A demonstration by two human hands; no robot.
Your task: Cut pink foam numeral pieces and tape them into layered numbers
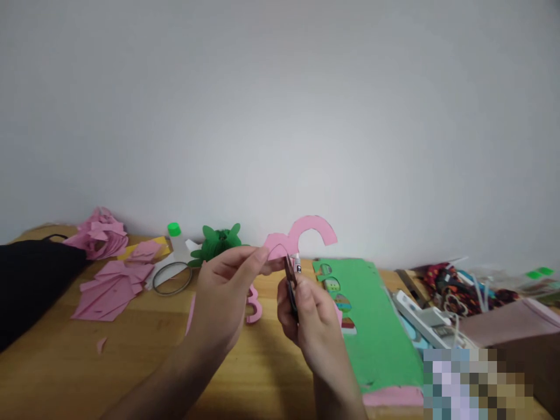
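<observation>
My left hand (227,286) pinches one end of a curved pink paper cutout (315,224), which arches up and to the right above the table. In my right hand (312,318) is a pair of dark scissors (290,279), gripped by the handles. Its blades point up and meet the paper's lower inner edge, close to my left fingertips. Below, partly hidden behind my left hand, a pink paper number 3 (254,306) lies on the wooden table (245,373). A small pink scrap (101,345) rests at the left.
Pink papers (114,291), a roll of tape (172,279), a green-capped glue bottle (175,233) and a green paper figure (221,242) sit at left. A green board (380,332) with stickers lies right, beside a white power strip (420,318). A black bag (35,280) occupies the far left.
</observation>
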